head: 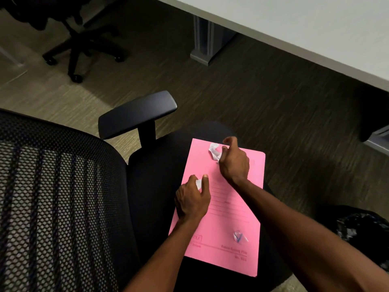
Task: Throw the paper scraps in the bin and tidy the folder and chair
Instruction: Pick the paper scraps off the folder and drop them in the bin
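Note:
A pink folder lies flat on the black seat of an office chair. My left hand rests on the folder's left side, fingers pinched on a small white paper scrap. My right hand is at the folder's far end, fingers closed on a larger crumpled white scrap. A third crumpled scrap with blue marks lies loose on the folder's near part.
The chair's mesh backrest fills the left, its armrest beside the seat. A bin with a dark liner stands on the floor at the right. A white desk spans the top right; another chair's wheeled base is top left.

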